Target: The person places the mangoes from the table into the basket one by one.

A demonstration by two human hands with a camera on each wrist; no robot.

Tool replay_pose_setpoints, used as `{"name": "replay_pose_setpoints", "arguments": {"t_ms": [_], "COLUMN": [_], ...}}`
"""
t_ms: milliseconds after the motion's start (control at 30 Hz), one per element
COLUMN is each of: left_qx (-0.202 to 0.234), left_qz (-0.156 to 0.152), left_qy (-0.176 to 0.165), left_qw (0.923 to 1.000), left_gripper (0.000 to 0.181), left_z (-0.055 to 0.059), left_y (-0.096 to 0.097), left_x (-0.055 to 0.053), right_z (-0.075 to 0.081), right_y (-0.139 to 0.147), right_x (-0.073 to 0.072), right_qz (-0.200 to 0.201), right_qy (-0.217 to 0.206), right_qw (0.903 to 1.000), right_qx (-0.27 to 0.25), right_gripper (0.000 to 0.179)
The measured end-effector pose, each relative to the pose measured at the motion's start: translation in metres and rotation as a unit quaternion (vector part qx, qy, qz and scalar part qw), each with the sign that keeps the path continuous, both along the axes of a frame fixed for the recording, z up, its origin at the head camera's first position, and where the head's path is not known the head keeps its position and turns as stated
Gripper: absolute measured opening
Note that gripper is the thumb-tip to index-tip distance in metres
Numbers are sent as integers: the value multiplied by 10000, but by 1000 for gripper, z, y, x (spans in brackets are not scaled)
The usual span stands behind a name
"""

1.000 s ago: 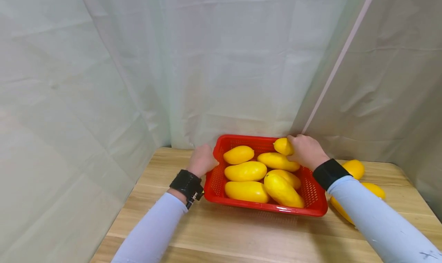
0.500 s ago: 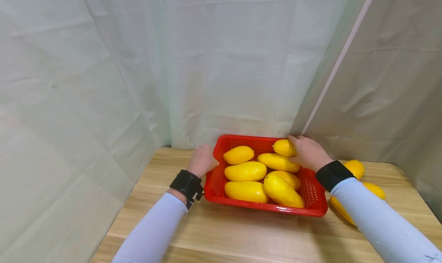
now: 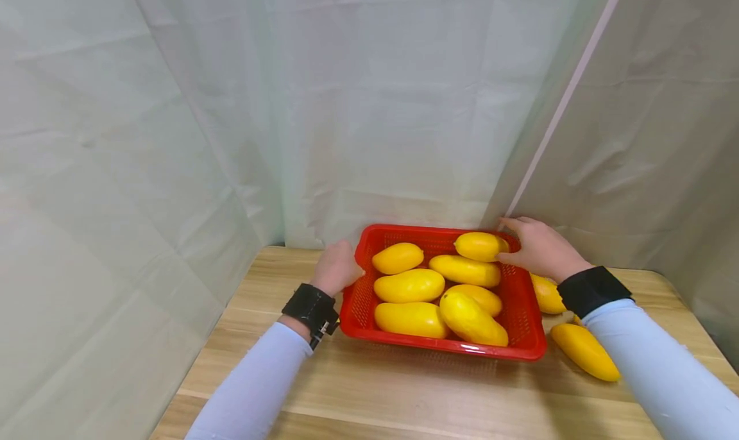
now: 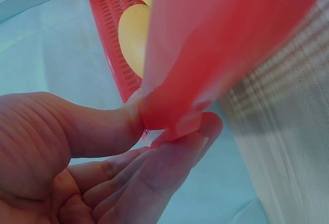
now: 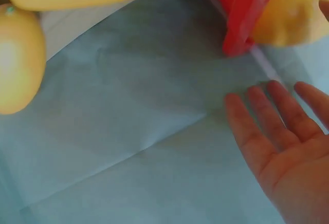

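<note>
A red plastic basket with perforated walls stands on the table and holds several yellow mangoes. My left hand pinches its left rim between thumb and fingers, as the left wrist view shows at the red rim. At the back right corner my right hand hovers over the rim with fingers spread. Just left of its fingertips lies a mango inside the basket. In the right wrist view the right hand has straight, parted fingers and nothing in them.
Right of the basket, loose mangoes lie on the wooden table: one mango near the front and another mango partly behind the right wrist. Pale sheeting hangs close behind the table.
My right hand has let go of the mango in the basket's back right corner and moved right, its fingers opening. The left hand keeps its grip on the rim.
</note>
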State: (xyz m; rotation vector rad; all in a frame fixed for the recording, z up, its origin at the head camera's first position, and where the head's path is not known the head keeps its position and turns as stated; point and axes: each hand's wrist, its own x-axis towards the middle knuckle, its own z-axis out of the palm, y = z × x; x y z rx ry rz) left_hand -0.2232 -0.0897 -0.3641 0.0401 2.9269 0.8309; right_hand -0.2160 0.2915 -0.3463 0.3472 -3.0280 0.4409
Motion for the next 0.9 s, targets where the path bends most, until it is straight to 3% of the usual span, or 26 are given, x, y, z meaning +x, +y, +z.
{"name": "replay_pose_setpoints", "arguments": {"t_ms": [300, 600, 900], "left_qx": [256, 72, 95], "left_qz": [115, 64, 37], "left_qy": [-193, -62, -69], "left_qw": [9994, 9999, 9999], "left_gripper": [20, 21, 19], "left_z": [1, -1, 2], "left_y": [-2, -3, -2], "left_x": [1, 0, 2], "right_z": [-1, -24, -53], "right_y": [29, 45, 40], "right_x": [10, 19, 23], "right_qz": [-403, -648, -549], "right_qy": [171, -855, -1227], "right_qw": [9989, 9942, 9908], "right_qx": [-158, -22, 181], "right_gripper": [60, 75, 72]}}
